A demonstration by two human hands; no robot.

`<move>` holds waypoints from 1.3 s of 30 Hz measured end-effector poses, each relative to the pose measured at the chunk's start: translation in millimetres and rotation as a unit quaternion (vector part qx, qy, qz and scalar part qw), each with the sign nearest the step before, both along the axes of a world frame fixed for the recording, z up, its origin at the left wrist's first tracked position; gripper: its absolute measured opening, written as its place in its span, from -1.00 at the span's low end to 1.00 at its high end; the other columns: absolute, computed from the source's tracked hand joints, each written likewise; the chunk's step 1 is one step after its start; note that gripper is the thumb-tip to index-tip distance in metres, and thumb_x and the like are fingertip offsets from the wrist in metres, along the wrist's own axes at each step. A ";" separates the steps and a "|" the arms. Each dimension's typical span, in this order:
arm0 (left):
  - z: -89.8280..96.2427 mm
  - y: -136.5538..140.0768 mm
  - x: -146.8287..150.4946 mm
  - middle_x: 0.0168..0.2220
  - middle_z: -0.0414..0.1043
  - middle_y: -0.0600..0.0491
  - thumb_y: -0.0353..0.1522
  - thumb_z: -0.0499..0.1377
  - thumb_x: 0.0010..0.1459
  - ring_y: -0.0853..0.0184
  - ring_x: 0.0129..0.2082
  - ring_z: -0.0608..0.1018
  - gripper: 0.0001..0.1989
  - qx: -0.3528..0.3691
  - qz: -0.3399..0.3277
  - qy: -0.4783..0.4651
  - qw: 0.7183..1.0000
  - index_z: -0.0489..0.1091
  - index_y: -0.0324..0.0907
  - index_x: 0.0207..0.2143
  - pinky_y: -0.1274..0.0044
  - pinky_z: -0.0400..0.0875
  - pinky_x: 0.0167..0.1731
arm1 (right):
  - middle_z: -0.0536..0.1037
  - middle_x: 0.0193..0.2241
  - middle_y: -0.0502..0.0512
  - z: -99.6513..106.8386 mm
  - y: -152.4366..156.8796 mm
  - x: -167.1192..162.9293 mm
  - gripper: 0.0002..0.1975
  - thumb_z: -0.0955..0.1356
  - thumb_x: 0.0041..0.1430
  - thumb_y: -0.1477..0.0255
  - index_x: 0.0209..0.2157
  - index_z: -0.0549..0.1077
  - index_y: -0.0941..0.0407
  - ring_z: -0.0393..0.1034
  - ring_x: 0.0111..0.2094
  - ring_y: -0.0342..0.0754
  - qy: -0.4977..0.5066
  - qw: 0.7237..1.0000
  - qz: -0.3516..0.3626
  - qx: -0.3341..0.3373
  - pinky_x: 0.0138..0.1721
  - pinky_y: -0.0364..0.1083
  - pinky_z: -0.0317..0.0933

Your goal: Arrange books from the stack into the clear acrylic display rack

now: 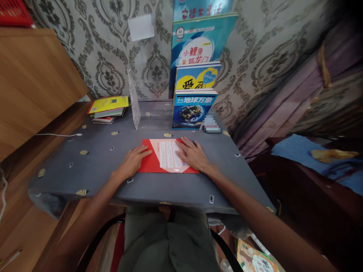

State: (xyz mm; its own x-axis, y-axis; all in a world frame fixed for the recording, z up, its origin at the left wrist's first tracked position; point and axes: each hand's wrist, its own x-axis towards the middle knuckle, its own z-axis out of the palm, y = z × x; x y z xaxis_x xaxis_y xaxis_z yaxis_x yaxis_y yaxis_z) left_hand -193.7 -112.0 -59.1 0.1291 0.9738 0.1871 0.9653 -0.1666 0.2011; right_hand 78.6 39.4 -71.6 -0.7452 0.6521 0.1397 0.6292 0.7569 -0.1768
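Observation:
A red and pink book (154, 160) with white text panels lies flat on the grey-clothed table (99, 158) in front of me. My left hand (134, 159) rests at its left edge, the fingers stretched onto the red part. Across its right side lies my right hand (193, 154), fingers spread flat over the cover and hiding part of the text. Neither hand grips anything. Behind the book stands a clear acrylic rack (134, 100), its right side filled with upright books, the front one a blue book (188, 111) with a globe on it.
A stack of thin books with a yellow one (109, 104) on top sits at the table's back left. A white cable (59, 134) reaches over the left edge. On the right are a purple curtain (283, 94) and a blue cloth (297, 149). Another book (255, 257) lies low at right.

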 end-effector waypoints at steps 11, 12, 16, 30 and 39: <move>-6.5 -27.4 -24.3 0.22 0.43 -0.04 -0.57 -0.06 0.26 0.20 0.29 0.38 -0.48 0.043 -0.027 -0.043 0.998 0.43 -0.09 0.16 0.15 0.36 0.22 | 0.13 0.39 0.32 -0.8 -0.6 -0.8 -0.44 0.14 0.42 0.20 0.32 0.26 0.15 -0.01 0.41 0.17 -0.007 1.000 -0.005 0.004 0.34 0.29 -0.06; -6.3 -38.3 -22.4 0.20 0.44 -0.03 -0.58 -0.05 0.25 0.20 0.29 0.38 -0.48 0.050 -0.040 -0.043 0.997 0.44 -0.08 0.14 0.15 0.38 0.21 | 0.13 0.39 0.33 -1.7 -0.2 -0.6 -0.44 0.14 0.43 0.20 0.32 0.26 0.16 -0.01 0.41 0.17 -0.004 1.000 -0.005 0.005 0.33 0.29 -0.05; -2.0 -70.3 -11.6 0.16 0.48 -0.06 -0.62 -0.02 0.20 0.18 0.27 0.41 -0.48 0.071 -0.076 -0.026 0.994 0.46 -0.11 0.12 0.14 0.41 0.17 | 0.13 0.39 0.34 -4.4 1.0 -0.2 -0.44 0.13 0.43 0.19 0.32 0.26 0.16 0.00 0.40 0.18 0.001 1.000 -0.001 0.004 0.33 0.31 -0.06; 14.9 -37.9 36.6 0.14 0.50 -0.02 -0.63 -0.03 0.21 0.23 0.21 0.44 -0.48 0.018 -0.169 0.006 0.985 0.43 -0.12 0.12 0.15 0.30 0.21 | 0.10 0.40 0.28 -2.4 -0.9 0.3 -0.42 0.13 0.41 0.17 0.34 0.22 0.12 -0.03 0.41 0.19 0.023 1.000 -0.002 -0.020 0.35 0.30 -0.13; 24.3 -0.1 90.0 0.08 0.46 -0.07 -0.61 -0.03 0.27 0.20 0.13 0.42 -0.51 -0.021 -0.237 0.044 0.970 0.36 -0.15 0.18 0.28 0.30 0.12 | 0.31 0.32 0.15 2.4 19.1 8.5 -0.41 0.01 0.46 0.11 0.32 0.26 0.06 0.14 0.35 0.07 0.166 0.972 -0.003 -0.166 0.34 0.18 0.00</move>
